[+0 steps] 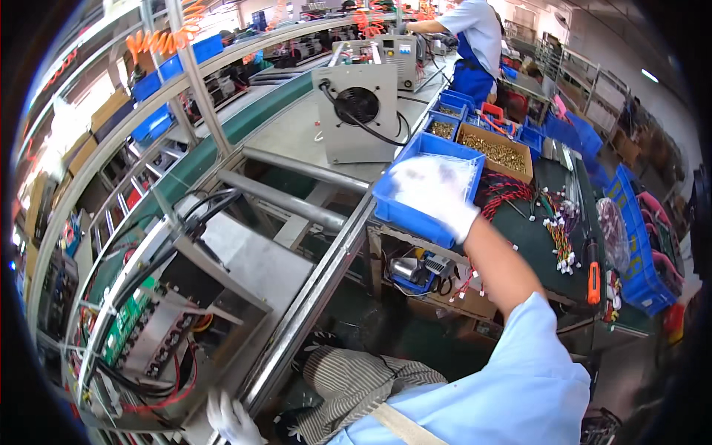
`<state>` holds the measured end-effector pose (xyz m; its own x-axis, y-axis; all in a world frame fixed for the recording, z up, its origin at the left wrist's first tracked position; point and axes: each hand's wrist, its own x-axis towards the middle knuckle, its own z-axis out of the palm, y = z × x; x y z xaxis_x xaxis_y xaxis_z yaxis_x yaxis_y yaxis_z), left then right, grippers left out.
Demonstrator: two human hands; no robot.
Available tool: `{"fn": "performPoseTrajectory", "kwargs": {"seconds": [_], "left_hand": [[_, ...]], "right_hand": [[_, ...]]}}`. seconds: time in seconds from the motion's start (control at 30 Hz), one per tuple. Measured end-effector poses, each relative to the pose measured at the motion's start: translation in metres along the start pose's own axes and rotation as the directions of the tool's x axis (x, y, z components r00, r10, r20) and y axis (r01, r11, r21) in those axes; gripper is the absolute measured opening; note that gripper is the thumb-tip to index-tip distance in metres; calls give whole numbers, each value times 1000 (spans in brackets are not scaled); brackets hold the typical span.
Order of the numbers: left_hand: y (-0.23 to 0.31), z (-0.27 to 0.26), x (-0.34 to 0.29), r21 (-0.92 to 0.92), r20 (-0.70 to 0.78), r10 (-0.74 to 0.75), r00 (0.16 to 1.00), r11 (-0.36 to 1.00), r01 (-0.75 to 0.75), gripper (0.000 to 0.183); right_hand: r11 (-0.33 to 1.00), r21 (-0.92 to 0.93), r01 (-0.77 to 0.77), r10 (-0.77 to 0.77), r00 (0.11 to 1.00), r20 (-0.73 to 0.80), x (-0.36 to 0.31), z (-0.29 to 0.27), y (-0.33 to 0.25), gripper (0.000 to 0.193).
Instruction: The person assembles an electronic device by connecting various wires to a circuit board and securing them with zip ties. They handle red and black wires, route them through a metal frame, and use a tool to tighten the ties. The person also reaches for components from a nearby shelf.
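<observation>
My right hand [437, 194], in a white glove, reaches into a blue bin [411, 222] of thin whitish pieces. Motion blur and the pale contents hide its fingers, so any hold cannot be made out. At the lower left, my gloved left hand [231, 421] is beside an opened metal machine housing [256, 248], near the metal rail, its fingers stretched out and apart with nothing seen in them. A green circuit board [126, 322], black cables [141, 274] and red wires show inside that housing.
A grey machine panel with a fan [356, 106] stands farther along the line. Bare rollers [282, 199] lie between. On the right are a box of brass fittings [498, 152], wire bundles [564, 237] and an orange-handled screwdriver [593, 274]. Another person [475, 44] works at the back.
</observation>
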<state>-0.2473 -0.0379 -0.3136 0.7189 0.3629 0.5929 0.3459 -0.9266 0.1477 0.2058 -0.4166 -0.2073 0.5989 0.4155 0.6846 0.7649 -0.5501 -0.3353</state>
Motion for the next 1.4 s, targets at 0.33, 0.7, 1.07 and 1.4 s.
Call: {"fn": "performPoseTrajectory", "kwargs": {"seconds": [0.33,0.7,1.07,1.4], "left_hand": [[20,-30,-20,-107,91,-280,956,951,289,25],[25,-50,-3,-47,154,-243,958,966,253,24],[98,-60,70,-537,107,30,994,843,32,41],[115,-52,91,-750,515,410,753,-211,627,69]], "right_hand": [[752,-610,-249,576,699,424,48,28,165,29],[793,261,-551,539,833,121,53,-65,147,15],[791,561,-244,432,872,-230,74,-103,-1,24],[429,901,-68,-625,698,350,-52,48,-292,17]]}}
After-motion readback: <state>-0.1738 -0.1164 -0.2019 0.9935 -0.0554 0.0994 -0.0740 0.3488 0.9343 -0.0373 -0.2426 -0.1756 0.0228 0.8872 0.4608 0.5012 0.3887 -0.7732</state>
